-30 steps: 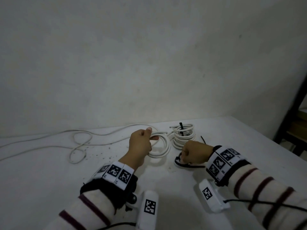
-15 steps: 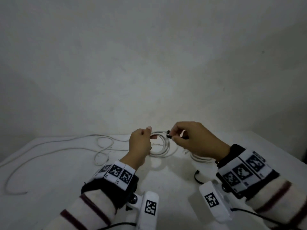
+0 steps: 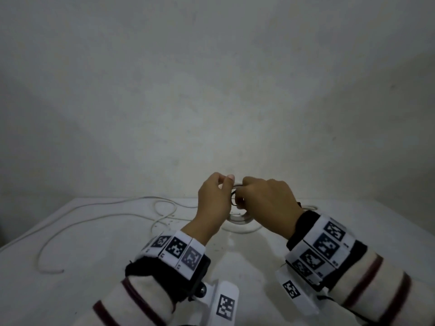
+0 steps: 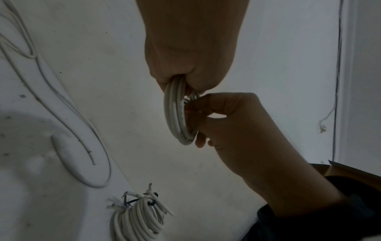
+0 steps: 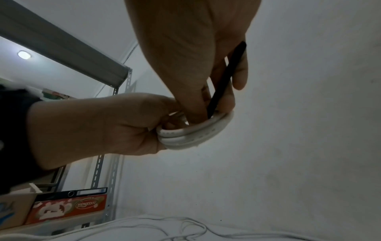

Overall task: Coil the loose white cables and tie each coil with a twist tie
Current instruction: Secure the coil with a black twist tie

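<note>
White table (image 3: pixel 70 267) stands at a pale wall. Above its far middle, my left hand (image 3: pixel 213 203) grips the coil (image 4: pixel 177 114); my right hand (image 3: pixel 266 203) pinches a black tie (image 5: pixel 224 78) against it.

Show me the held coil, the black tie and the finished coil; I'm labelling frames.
Held coil (image 5: pixel 191 135): right wrist view, outer strands.
Black tie (image 5: pixel 224 78): right wrist view, mid-length.
Finished coil (image 4: pixel 138 218): left wrist view, its strands.

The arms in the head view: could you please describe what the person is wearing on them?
Both hands, left hand and right hand, are bare. Cream sleeves carry dark red stripes. Each wrist has a black strap under a white band of square black-and-white code markers, with a white marked camera mount below.
</note>
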